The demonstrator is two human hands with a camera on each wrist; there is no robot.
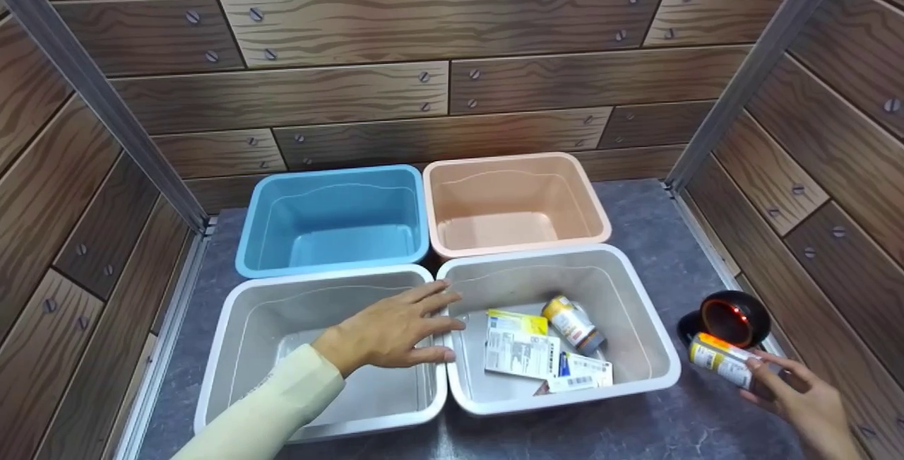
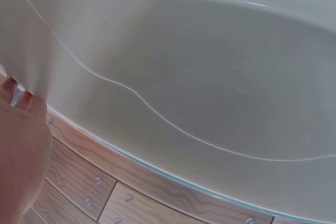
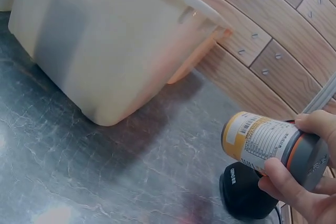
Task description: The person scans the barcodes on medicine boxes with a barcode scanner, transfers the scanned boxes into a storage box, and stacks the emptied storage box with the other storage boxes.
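My right hand [image 1: 805,396] holds a supplement bottle [image 1: 720,361] with a yellow and white label and a dark cap. In the right wrist view, thumb and fingers pinch the bottle [image 3: 262,137] round its capped end. It is tilted in front of a black scanner [image 1: 736,317] that glows red. My left hand [image 1: 399,326] lies over the meeting rims of two grey bins, fingers extended. Inside the right grey bin [image 1: 565,280] lie a similar bottle [image 1: 573,323], a white and yellow box [image 1: 522,354] and a smaller white and blue box [image 1: 583,372].
The left grey bin [image 1: 254,347] stands beside the right one. Behind them are a blue bin [image 1: 332,198] and a peach bin [image 1: 501,191]. Wood-patterned walls [image 1: 438,22] with metal corner posts enclose the dark marbled table [image 1: 643,220].
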